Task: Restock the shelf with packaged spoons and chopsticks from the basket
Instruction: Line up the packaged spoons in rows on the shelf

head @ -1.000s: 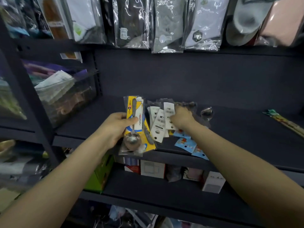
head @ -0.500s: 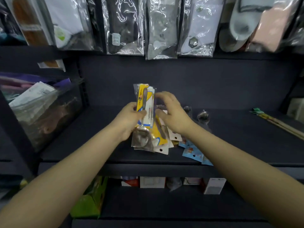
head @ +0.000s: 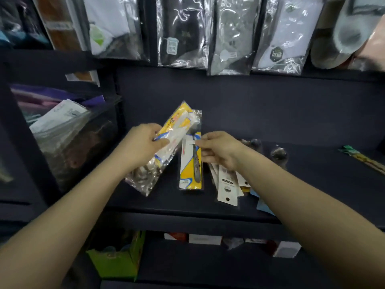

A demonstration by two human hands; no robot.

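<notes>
Left hand (head: 143,146) grips a tilted bundle of spoon packs (head: 166,149) at 10 o'clock above the shelf (head: 312,184). Right hand (head: 218,150) pinches the top of one yellow spoon pack (head: 190,163), standing on the shelf. Best laid flat beside the stack (head: 227,184) at 3 o'clock, edges squared. Chopsticks (head: 366,159) lie far right. Basket unseen.

A tilted bundle of yellow-carded spoon packs (head: 166,147) in clear plastic is held above the dark shelf (head: 312,184). One single yellow spoon pack (head: 190,165) stands beside it; white-carded packs (head: 227,184) lie flat rightward, chopsticks (head: 364,159) far right.
</notes>
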